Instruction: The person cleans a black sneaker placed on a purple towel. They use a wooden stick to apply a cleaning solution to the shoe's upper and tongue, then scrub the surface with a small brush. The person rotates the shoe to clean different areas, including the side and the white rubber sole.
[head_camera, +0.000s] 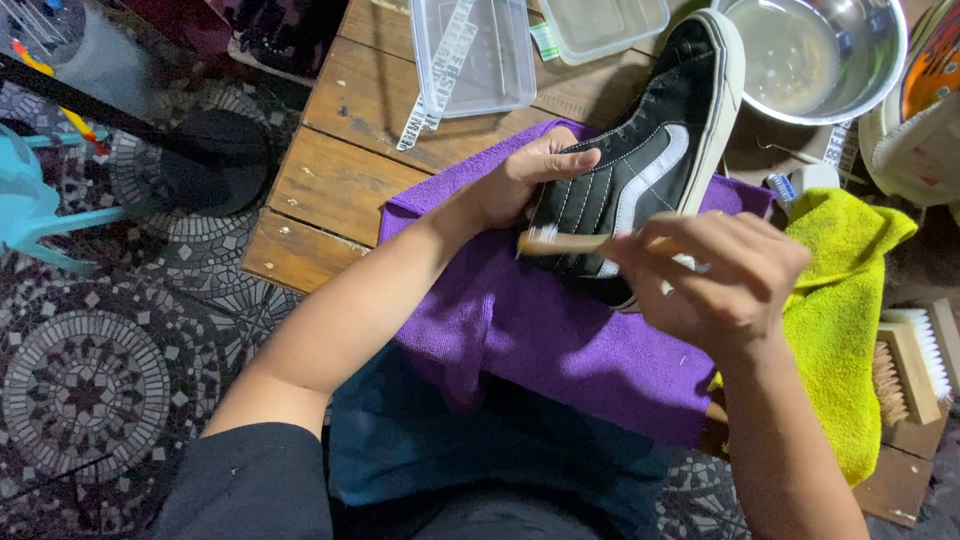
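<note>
The black shoe (640, 165) with the white stripe lies on its side on a purple cloth (540, 330) spread over the wooden table (340, 180), its toe pointing at a metal bowl (815, 55) of cloudy water. The left hand (520, 180) steadies it, thumb laid across the side, a grip that rests on the shoe more than it clamps. The right hand (720, 275) closes its grip on a small wooden brush (565, 241), bristles at the heel end. A hard stroke could likely push the shoe out from under that light hold and slide it towards the bowl. The cloth hangs over the table edge, so a tug might drag it off. A yellow towel (840, 320) lies just beside.
</note>
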